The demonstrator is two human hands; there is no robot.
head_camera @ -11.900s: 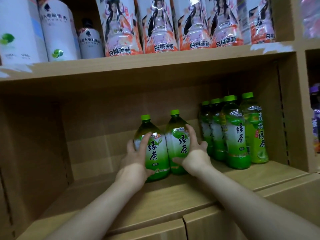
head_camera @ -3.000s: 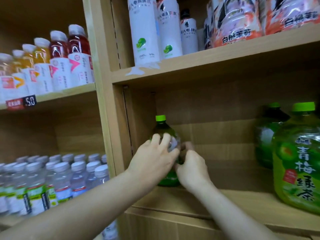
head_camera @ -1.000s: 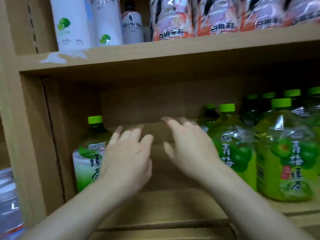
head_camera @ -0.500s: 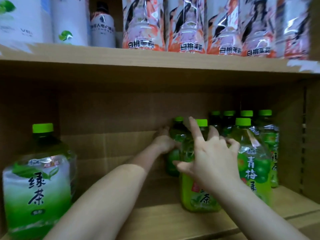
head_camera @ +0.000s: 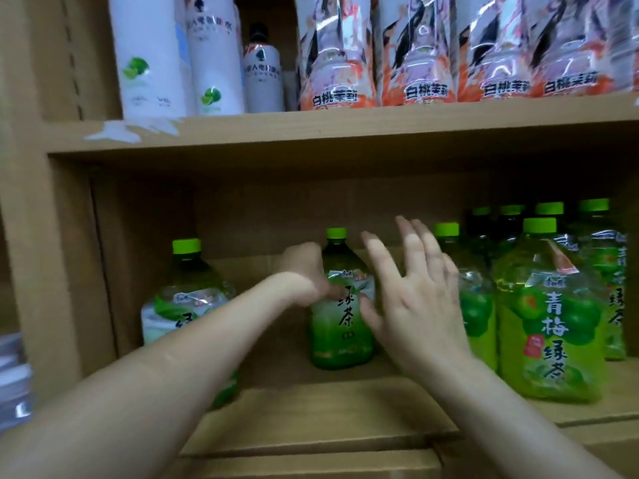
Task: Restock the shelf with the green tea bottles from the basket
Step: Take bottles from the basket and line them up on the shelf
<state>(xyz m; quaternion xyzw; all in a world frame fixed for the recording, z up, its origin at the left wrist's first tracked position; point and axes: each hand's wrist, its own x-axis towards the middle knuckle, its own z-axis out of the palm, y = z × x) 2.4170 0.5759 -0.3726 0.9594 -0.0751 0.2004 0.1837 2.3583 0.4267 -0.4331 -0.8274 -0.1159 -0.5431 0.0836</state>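
Note:
A green tea bottle [head_camera: 340, 326] with a green cap stands upright in the middle of the wooden shelf [head_camera: 311, 416]. My left hand [head_camera: 306, 274] is wrapped around its left shoulder. Just to the right of it, my right hand [head_camera: 415, 299] hovers with fingers spread, holding nothing. A second green tea bottle [head_camera: 186, 302] stands at the shelf's left end, partly hidden behind my left forearm. The basket is out of view.
Several green plum tea bottles [head_camera: 543, 323] fill the shelf's right side. On the shelf above stand white bottles [head_camera: 152, 57] and peach-label bottles [head_camera: 415, 50]. A wooden side panel [head_camera: 65, 254] bounds the shelf on the left.
My left hand has drawn one green tea bottle leftward from the group on the right into the middle of the shelf. My right hand has come off the bottles and spread its fingers.

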